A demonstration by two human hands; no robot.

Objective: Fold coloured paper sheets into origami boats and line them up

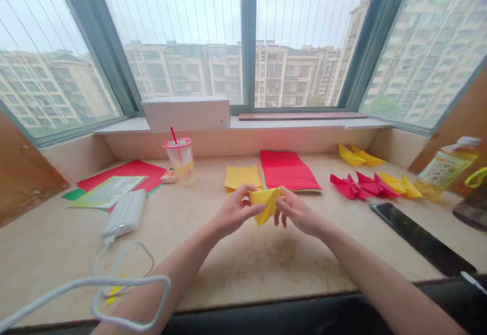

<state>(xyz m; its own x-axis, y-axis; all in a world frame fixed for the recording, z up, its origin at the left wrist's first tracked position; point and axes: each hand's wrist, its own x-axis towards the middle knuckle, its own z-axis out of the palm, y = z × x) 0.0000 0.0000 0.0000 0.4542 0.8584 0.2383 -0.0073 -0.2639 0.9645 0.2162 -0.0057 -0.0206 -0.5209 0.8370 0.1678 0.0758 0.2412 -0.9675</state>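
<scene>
The left hand [238, 213] pinches one side of a folded yellow paper [264, 205], with the thumb lying across its front. The right hand [299, 212] pinches the other side, and its lower fingers curl under. So the yellow paper is between the two hands, held up over the table [213, 269]. Just past the left hand is a small pile of yellow squares [239, 176]. Past the right hand lies a stack of red paper [287, 171]. Farther out to the right of the right hand sit two pink folded shapes [349, 188], and a black phone [422, 238] lies nearer the person. Well to the left of the left hand are a cup [179, 162] with a red straw [173, 134] and a white power bank [126, 213].
</scene>
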